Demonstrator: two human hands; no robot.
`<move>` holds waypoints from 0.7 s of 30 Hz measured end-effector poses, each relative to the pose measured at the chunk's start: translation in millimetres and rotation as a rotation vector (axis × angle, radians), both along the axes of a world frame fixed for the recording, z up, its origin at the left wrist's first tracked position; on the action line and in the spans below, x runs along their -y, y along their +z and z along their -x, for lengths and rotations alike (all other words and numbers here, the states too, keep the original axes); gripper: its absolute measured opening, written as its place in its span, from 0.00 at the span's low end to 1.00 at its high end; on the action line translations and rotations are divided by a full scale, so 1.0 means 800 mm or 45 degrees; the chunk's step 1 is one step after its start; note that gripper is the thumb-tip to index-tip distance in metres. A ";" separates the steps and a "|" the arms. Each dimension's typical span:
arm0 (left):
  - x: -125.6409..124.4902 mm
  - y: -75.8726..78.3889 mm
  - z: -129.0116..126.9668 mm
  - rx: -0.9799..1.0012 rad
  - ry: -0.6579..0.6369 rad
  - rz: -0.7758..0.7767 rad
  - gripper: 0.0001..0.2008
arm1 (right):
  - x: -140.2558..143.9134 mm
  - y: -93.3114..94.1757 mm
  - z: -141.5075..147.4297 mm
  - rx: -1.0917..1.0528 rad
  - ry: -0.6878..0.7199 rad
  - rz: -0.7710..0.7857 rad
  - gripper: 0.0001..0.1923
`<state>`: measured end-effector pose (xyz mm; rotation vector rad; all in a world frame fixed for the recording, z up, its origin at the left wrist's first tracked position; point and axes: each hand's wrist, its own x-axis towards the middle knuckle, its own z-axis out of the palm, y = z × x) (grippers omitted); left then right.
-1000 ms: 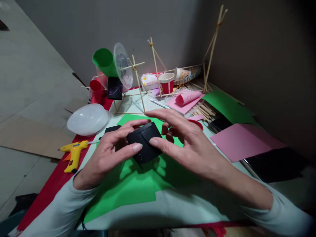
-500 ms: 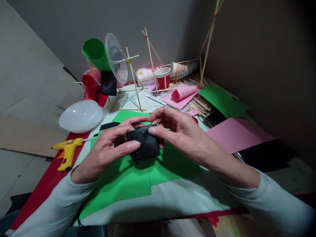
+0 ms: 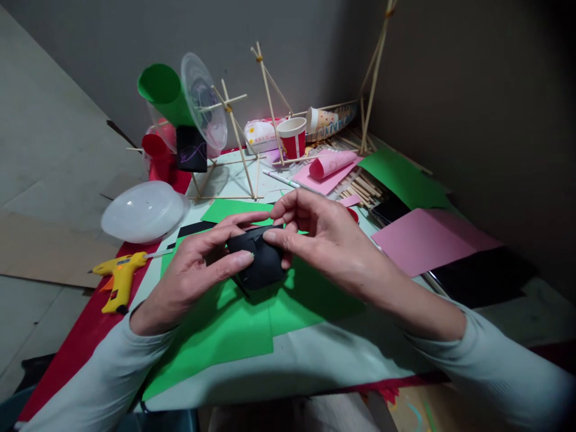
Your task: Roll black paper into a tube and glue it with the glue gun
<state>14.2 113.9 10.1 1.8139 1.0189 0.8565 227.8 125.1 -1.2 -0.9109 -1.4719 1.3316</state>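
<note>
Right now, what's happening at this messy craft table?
A person holds a folded black paper piece in both hands above a green sheet. The left hand cups it from the side, thumb along its edge, while the right hand pinches its top. A yellow glue gun lies to the left, apart from the hands, and stick frames and cups stand behind.

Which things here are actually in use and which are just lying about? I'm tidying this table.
In use:
left hand
right hand
black paper piece, gripped by both hands
green sheet, under it

Lying about:
glue gun
clear lid
red cup
pink sheet
stick frame
</note>
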 end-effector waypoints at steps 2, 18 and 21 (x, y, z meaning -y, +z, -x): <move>0.002 -0.002 -0.002 -0.001 0.045 -0.003 0.04 | 0.001 -0.001 0.001 0.058 -0.019 -0.047 0.09; 0.010 -0.012 -0.022 0.145 0.304 0.019 0.06 | 0.000 -0.005 0.001 0.314 0.047 -0.269 0.04; 0.008 -0.010 -0.018 0.054 0.248 0.022 0.05 | -0.001 -0.005 -0.001 0.325 0.009 -0.313 0.04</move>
